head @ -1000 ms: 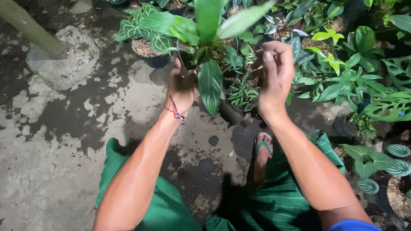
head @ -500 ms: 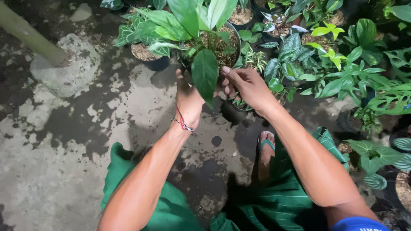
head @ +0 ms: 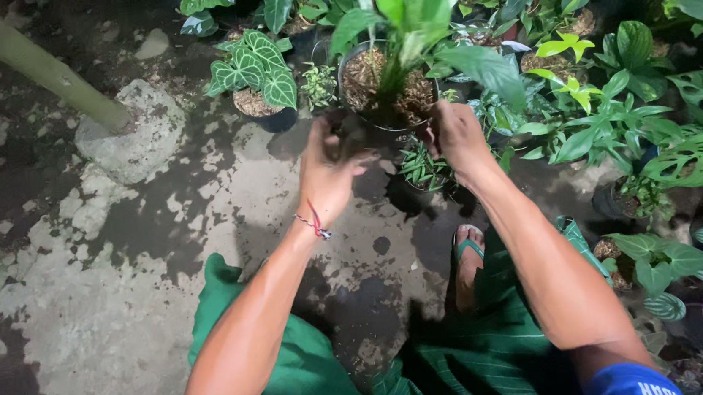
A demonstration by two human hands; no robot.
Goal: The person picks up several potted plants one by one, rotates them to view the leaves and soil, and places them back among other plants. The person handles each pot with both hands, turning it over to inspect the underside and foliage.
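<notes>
A dark round pot (head: 376,94) filled with brown, fibrous potting mix and carrying one plant with long, bright green leaves (head: 419,5) was held up between two bare hands, just above a wet, patchy concrete floor (head: 100,329). The left hand (head: 328,170) clasped the pot's wall at about 8 o'clock, its fingers (head: 338,139) curled onto the dark side; a thin red string bracelet (head: 313,222) circled that wrist. The right hand (head: 452,134) gripped the wall at about 4 o'clock, fingers closed against it and partly hidden by the pot. The pot thus sat between the two hands, touching both, at 12 o'clock from the person's knees.

At 10 o'clock from the held pot stood a second, smaller pot (head: 263,112) with pale soil and a plant of dark, heart-shaped leaves veined in white. A small pot of narrow striped leaves (head: 421,166) stood on the floor directly beneath the held one, between the wrists. To the right, from 1 to 5 o'clock, more potted foliage crowded together; how many pots stood there could not be counted through the leaves.

At 9 o'clock, well apart from the hands, one pale green pole (head: 26,61) rose at a slant from a rough stone base (head: 130,132). One foot in a green-strapped sandal (head: 466,251) showed below the right forearm, beside a green striped garment (head: 468,365).
</notes>
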